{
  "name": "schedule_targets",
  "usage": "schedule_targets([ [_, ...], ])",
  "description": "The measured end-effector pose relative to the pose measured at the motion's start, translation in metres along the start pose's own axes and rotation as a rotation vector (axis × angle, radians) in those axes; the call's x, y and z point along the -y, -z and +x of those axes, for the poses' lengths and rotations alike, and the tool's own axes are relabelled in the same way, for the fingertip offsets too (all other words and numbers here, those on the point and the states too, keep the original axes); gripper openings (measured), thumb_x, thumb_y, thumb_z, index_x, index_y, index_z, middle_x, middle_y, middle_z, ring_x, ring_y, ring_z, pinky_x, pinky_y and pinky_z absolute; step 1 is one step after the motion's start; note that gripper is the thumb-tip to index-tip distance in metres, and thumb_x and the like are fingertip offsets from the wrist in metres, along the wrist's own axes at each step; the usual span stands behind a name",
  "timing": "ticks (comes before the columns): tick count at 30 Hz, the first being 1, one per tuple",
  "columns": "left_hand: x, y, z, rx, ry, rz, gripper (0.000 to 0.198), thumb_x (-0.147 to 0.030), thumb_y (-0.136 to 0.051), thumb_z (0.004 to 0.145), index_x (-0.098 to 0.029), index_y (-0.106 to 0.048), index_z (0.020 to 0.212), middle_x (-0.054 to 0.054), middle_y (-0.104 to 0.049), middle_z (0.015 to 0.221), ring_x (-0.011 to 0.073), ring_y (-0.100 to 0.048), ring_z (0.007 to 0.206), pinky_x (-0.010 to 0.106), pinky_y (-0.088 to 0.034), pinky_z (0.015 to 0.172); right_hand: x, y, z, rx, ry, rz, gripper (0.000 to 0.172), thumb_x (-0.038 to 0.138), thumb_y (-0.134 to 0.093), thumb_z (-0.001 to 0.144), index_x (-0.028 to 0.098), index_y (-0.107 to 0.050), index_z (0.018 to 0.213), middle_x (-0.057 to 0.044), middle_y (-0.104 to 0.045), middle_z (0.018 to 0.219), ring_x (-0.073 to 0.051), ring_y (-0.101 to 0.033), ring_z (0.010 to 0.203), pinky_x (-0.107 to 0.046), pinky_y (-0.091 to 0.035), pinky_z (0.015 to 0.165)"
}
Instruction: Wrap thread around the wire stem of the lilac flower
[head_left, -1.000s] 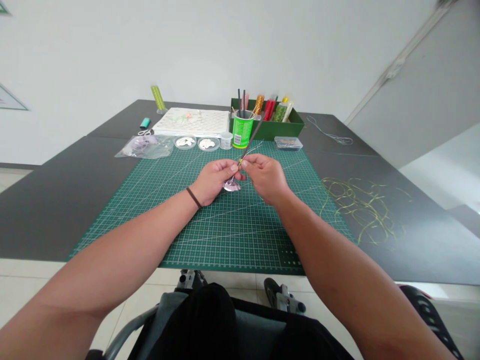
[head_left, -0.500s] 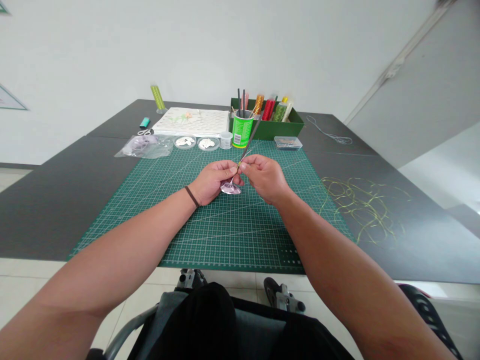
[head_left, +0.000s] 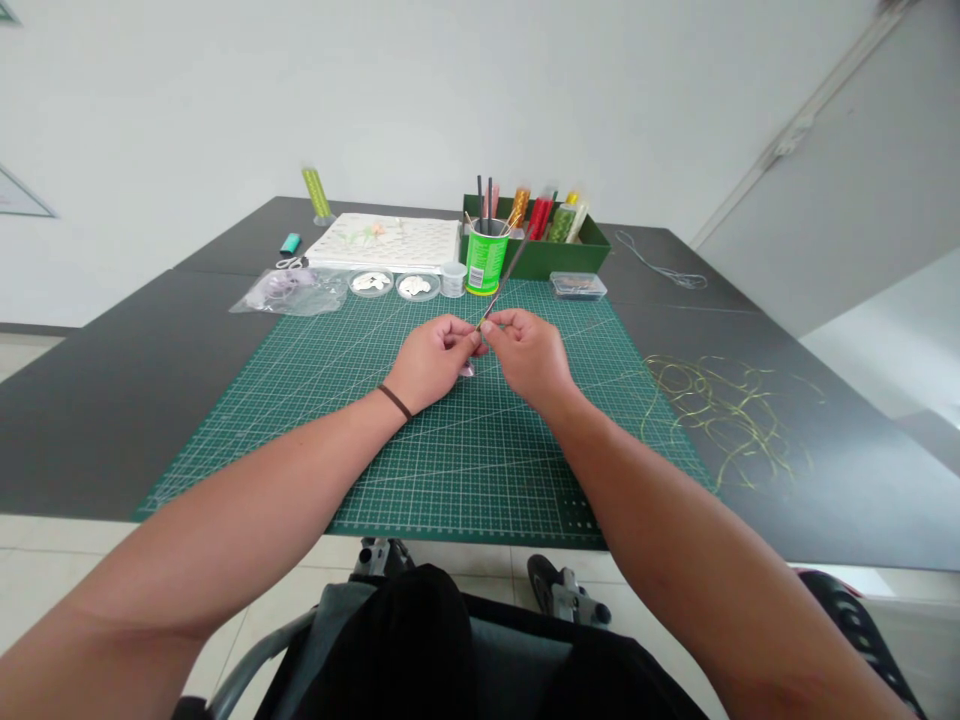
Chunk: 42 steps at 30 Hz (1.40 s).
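Now both hands are closed in a pinch; the left hand (head_left: 431, 362) and right hand (head_left: 531, 358) grip a thin dark stem (head_left: 504, 280); its silvery petal (head_left: 467, 371) barely shows below them, over the green cutting mat (head_left: 450, 470).

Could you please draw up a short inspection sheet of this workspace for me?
surface: dark table with a green cutting mat on it.
job's things: thin dark stem, a pale petal at its lower end, mostly hidden.
clutter: green cup, green box, plastic bag, yellow-green wire loops.
grips: left hand and right hand both pinch the stem.
cables: thin grey cord at the table's far right.
surroundings: white wall, tiled floor.
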<state>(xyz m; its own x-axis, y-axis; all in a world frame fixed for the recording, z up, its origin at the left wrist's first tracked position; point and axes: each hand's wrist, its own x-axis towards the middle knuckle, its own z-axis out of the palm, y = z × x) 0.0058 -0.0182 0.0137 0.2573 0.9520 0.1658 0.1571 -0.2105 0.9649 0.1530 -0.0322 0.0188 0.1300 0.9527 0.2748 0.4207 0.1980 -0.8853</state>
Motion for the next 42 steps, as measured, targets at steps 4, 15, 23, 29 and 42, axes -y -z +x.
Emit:
schedule_targets([
  [4, 0.000, 0.001, 0.001, -0.003, 0.026, -0.044, 0.008, -0.020, -0.064, 0.089, -0.015, -0.063, 0.085, 0.006, -0.077, 0.080, 0.0081, -0.062, 0.055, 0.021, -0.047, 0.054, 0.001, 0.001, -0.002, 0.012, 0.014, 0.022, 0.013, 0.029, -0.063, 0.087, 0.017, -0.066, 0.086, 0.009, -0.043, 0.049, -0.008, -0.036, 0.046, -0.025, -0.028, 0.049],
  [15, 0.006, 0.004, 0.003, 0.021, 0.012, -0.115, 0.014, -0.028, -0.070, 0.085, -0.015, -0.064, 0.084, 0.005, -0.075, 0.076, 0.0095, -0.059, 0.055, 0.023, -0.045, 0.054, 0.000, 0.003, -0.003, 0.016, 0.050, 0.058, 0.010, 0.027, -0.064, 0.087, 0.019, -0.064, 0.082, 0.009, -0.039, 0.050, -0.008, -0.033, 0.048, -0.026, -0.026, 0.050],
  [23, 0.008, 0.004, 0.004, 0.026, 0.012, -0.126, 0.010, -0.024, -0.067, 0.085, -0.014, -0.064, 0.084, 0.005, -0.075, 0.076, 0.0097, -0.058, 0.056, 0.023, -0.044, 0.056, -0.001, 0.002, -0.003, 0.028, 0.032, 0.098, 0.010, 0.027, -0.064, 0.087, 0.018, -0.063, 0.083, 0.009, -0.039, 0.050, -0.007, -0.031, 0.046, -0.026, -0.024, 0.047],
  [29, 0.009, 0.004, 0.004, 0.046, 0.015, -0.176, 0.010, -0.024, -0.066, 0.085, -0.015, -0.063, 0.083, 0.005, -0.075, 0.076, 0.0099, -0.058, 0.056, 0.023, -0.043, 0.056, 0.002, 0.002, -0.003, 0.034, 0.009, 0.136, 0.009, 0.025, -0.063, 0.086, 0.018, -0.062, 0.081, 0.010, -0.039, 0.049, -0.007, -0.030, 0.045, -0.025, -0.024, 0.046],
  [42, 0.012, 0.006, 0.005, 0.114, 0.017, -0.298, 0.020, -0.032, -0.072, 0.081, -0.016, -0.061, 0.078, 0.003, -0.071, 0.070, 0.0102, -0.057, 0.055, 0.023, -0.042, 0.055, -0.005, 0.002, -0.001, 0.076, -0.010, 0.241, 0.015, 0.032, -0.069, 0.085, 0.018, -0.062, 0.082, 0.010, -0.040, 0.049, -0.006, -0.030, 0.043, -0.023, -0.023, 0.042],
])
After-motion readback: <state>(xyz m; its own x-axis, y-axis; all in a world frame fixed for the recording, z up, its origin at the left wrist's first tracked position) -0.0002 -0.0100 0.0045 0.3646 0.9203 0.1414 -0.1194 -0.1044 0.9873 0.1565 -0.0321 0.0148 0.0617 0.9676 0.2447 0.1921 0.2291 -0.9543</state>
